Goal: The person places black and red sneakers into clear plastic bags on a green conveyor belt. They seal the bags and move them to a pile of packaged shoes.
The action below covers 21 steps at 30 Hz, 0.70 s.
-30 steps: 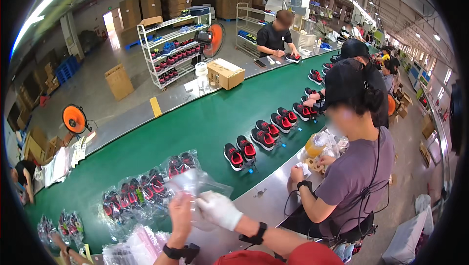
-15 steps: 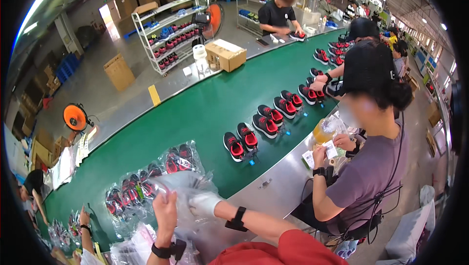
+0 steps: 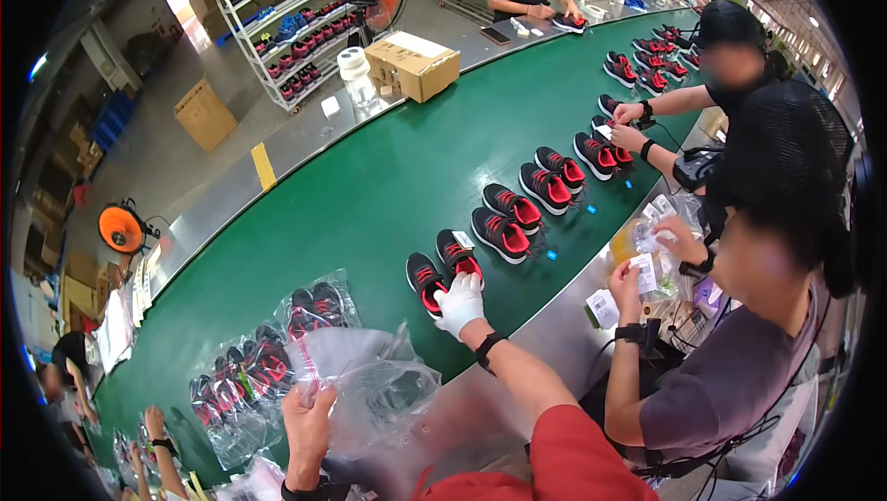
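My left hand point(image 3: 307, 427) pinches the edge of a clear plastic bag point(image 3: 383, 367), which hangs loose and crumpled over the belt. In a white glove, my right hand point(image 3: 462, 305) reaches across the green conveyor belt point(image 3: 323, 215). Its fingers close on the heel ends of a black sneaker pair with red lining point(image 3: 423, 277). A small white tag point(image 3: 462, 240) lies on the pair's right shoe. Just left of the open bag, several bagged sneakers point(image 3: 268, 358) rest on the belt.
More sneaker pairs point(image 3: 506, 235) line the belt toward the far right. At my right, a co-worker point(image 3: 739, 399) holds a white label point(image 3: 644, 273). Another person's hands touch shoes farther up. A cardboard box point(image 3: 420, 67) stands on the far metal edge.
My right hand has left the bag and moved up and right onto the nearest unbagged sneakers. The left hand still holds the bag. My view has shifted, and a white tag now shows on a shoe.
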### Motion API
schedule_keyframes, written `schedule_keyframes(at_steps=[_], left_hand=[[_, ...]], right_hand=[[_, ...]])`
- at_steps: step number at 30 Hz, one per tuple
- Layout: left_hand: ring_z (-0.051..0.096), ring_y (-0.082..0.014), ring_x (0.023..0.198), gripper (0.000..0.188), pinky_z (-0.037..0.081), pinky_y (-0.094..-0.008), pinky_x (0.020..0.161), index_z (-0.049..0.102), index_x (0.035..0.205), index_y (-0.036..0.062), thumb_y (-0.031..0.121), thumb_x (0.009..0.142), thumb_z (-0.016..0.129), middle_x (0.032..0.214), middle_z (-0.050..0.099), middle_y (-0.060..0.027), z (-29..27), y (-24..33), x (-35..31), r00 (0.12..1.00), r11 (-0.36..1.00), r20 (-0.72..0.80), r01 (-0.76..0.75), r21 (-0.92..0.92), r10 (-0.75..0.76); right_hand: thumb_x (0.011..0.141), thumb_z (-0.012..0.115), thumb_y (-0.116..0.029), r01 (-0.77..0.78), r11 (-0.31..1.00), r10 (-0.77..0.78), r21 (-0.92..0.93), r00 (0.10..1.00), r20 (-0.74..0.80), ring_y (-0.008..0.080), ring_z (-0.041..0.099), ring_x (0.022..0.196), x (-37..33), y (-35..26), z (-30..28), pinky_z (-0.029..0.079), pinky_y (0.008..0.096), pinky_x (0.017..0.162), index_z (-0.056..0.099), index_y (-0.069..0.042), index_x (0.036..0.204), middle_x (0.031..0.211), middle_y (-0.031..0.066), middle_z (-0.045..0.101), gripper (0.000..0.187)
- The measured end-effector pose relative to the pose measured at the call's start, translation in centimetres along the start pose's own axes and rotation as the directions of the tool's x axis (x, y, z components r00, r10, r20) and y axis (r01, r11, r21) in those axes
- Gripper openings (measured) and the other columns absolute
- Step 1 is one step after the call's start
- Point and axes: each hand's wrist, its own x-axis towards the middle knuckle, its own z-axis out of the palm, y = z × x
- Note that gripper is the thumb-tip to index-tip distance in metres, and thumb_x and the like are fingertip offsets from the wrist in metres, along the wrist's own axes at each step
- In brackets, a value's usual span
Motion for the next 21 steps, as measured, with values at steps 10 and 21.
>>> schedule_keyframes(at_steps=[10,21], left_hand=[[0.040,-0.0027,0.064,0.012,0.033,-0.0216,0.054,0.059,0.081,0.0021,0.014,0.083,0.061,0.070,0.050,0.0065,-1.4,-1.3,-0.2,0.997,0.993,-0.053,0.041,-0.112,-0.047],[0.046,-0.0037,0.064,0.009,0.037,-0.0222,0.056,0.061,0.083,0.0027,0.011,0.085,0.059,0.073,0.055,0.0037,-2.0,2.2,-2.6,0.985,0.907,0.055,-0.126,-0.401,0.161]], right_hand=[[0.075,0.063,-0.041,-0.241,0.469,0.147,0.850,0.970,0.193,0.0245,0.060,0.088,-2.7,2.8,-7.0,0.047,0.0358,0.079,0.063,-0.006,0.103,0.096,0.0128,0.059,0.045],[0.073,0.067,-0.042,0.158,0.472,-0.264,0.867,0.964,-0.032,0.0271,0.060,0.089,-14.6,-3.0,-20.9,0.048,0.0349,0.080,0.066,-0.006,0.092,0.093,0.0128,0.061,0.041]])
